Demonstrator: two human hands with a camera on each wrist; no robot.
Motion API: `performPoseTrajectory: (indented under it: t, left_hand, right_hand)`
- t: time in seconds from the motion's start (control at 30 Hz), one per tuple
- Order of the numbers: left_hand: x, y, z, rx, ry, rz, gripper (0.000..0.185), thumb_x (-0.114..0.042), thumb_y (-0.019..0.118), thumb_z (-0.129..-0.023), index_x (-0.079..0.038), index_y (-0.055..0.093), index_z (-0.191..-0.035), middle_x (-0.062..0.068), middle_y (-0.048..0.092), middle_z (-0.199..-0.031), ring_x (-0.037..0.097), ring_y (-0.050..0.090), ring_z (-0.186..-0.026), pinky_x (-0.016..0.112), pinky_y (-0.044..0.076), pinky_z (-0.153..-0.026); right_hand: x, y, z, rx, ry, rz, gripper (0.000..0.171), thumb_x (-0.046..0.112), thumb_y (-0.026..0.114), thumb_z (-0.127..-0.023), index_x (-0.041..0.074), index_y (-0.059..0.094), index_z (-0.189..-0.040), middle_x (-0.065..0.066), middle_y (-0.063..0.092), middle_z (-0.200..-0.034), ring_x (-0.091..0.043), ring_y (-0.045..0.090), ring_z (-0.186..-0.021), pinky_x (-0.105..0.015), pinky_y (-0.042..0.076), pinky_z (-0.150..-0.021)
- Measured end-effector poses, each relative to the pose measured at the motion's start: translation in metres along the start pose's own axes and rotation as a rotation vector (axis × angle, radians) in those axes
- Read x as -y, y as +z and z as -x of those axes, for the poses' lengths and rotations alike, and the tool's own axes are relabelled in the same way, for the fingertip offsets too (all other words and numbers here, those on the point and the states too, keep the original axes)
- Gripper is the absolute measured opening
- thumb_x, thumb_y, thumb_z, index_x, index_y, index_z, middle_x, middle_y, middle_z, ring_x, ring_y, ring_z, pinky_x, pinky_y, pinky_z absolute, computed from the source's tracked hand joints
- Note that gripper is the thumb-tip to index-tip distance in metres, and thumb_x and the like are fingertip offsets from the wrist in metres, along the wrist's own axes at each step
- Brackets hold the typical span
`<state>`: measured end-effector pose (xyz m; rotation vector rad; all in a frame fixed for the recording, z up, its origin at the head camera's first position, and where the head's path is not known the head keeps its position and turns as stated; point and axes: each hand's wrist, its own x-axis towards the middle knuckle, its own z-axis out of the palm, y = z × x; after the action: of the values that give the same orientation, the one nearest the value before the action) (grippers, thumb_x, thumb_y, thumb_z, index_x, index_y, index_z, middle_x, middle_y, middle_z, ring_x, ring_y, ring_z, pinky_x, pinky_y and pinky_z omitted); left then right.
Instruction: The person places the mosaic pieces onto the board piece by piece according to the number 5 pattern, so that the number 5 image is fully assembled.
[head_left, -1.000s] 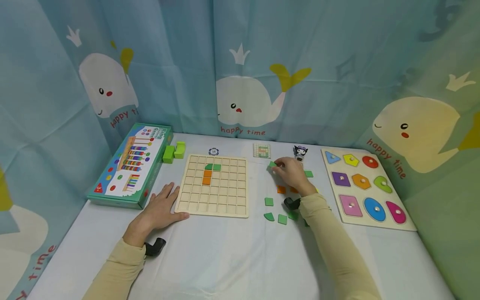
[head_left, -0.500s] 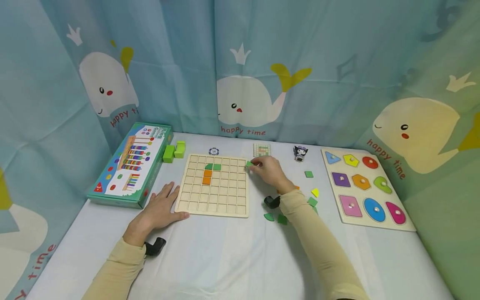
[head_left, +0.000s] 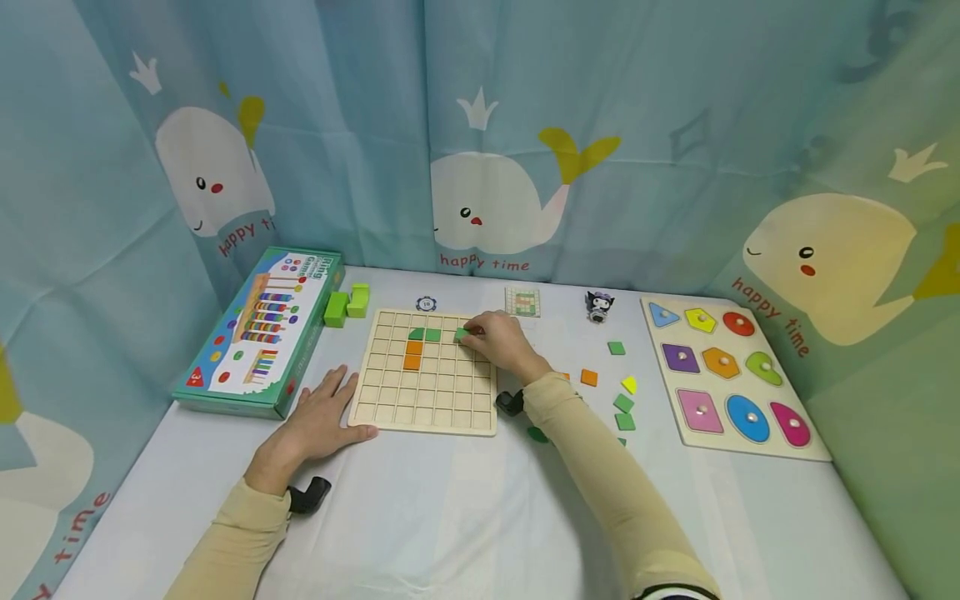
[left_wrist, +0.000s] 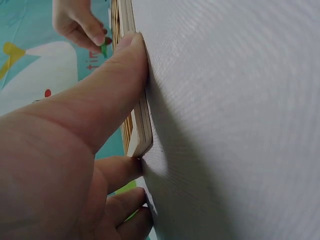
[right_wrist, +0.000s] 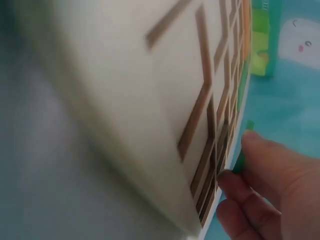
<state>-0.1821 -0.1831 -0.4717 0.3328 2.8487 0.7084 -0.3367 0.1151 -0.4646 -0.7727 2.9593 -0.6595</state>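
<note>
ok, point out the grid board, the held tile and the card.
grid board (head_left: 428, 377), head view: bare squares near its middle.
held tile (head_left: 459, 334), head view: exposed left part of its top.
card (head_left: 522, 302), head view: middle of its printed face.

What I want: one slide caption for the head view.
Right grip pinches a green tile over the grid board; left grip touches its edge.

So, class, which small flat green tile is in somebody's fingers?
The green tile pinched by the bare right hand, over the square wooden grid board; the other visible green tiles lie unheld.
</note>
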Motion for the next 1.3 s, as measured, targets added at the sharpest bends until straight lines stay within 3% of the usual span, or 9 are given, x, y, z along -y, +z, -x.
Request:
performPoseTrajectory:
  t: [0.23,0.37,0.6,0.77,1.03,1.3]
  left_hand:
    - [0.001,0.002,0.001,-0.01,-0.004,0.012,0.093,-0.046,0.072,-0.085,0.011,0.031,-0.147,0.031,0.018,-0.155,0.047,0.013,-0.142,0.068,0.011,-0.107]
    - [0.001,0.002,-0.002,-0.009,0.012,0.018,0.093,-0.046,0.072,-0.085,0.01,0.03,-0.147,0.03,0.017,-0.155,0.047,0.013,-0.142,0.069,0.01,-0.107]
    - [0.002,0.001,-0.002,-0.009,0.011,0.006,0.094,-0.047,0.071,-0.085,0.011,0.031,-0.147,0.031,0.017,-0.155,0.047,0.013,-0.142,0.069,0.011,-0.106]
    - [0.002,0.002,-0.001,-0.012,0.011,0.001,0.093,-0.047,0.071,-0.086,0.011,0.031,-0.147,0.031,0.018,-0.154,0.048,0.014,-0.141,0.069,0.012,-0.106]
    - [0.001,0.004,-0.001,0.0,0.005,0.003,0.094,-0.048,0.071,-0.085,0.01,0.03,-0.148,0.03,0.018,-0.155,0.047,0.013,-0.142,0.069,0.012,-0.106]
    - [0.002,0.002,-0.001,-0.008,0.002,0.008,0.095,-0.049,0.071,-0.085,0.011,0.03,-0.147,0.031,0.017,-0.155,0.048,0.013,-0.142,0.069,0.012,-0.106]
  right_hand:
    - [0.015,0.003,-0.009,0.004,-0.044,0.122,0.026,0.03,0.072,-0.091,0.01,0.075,-0.107,-0.002,0.07,-0.101,-0.021,0.058,-0.091,-0.042,0.045,-0.082]
    - [0.019,0.004,-0.011,0.012,-0.017,0.153,0.026,0.03,0.074,-0.089,0.012,0.075,-0.107,0.0,0.07,-0.098,-0.019,0.057,-0.089,-0.039,0.044,-0.079]
    - [0.022,0.005,-0.015,0.021,-0.019,0.156,0.024,0.029,0.075,-0.089,0.013,0.075,-0.107,0.002,0.066,-0.089,-0.018,0.057,-0.086,-0.038,0.045,-0.075]
    - [0.021,0.007,-0.016,0.049,-0.012,0.128,0.025,0.029,0.074,-0.09,0.013,0.074,-0.109,0.001,0.065,-0.092,-0.019,0.058,-0.089,-0.04,0.046,-0.078]
    - [-0.001,-0.004,0.002,0.016,-0.019,0.013,0.024,0.024,0.07,-0.093,0.008,0.073,-0.111,-0.004,0.065,-0.095,-0.021,0.058,-0.089,-0.039,0.047,-0.078]
    - [-0.052,-0.032,0.028,-0.037,0.064,-0.026,0.024,0.019,0.067,-0.093,0.006,0.072,-0.112,-0.009,0.066,-0.097,-0.025,0.058,-0.092,-0.043,0.046,-0.082]
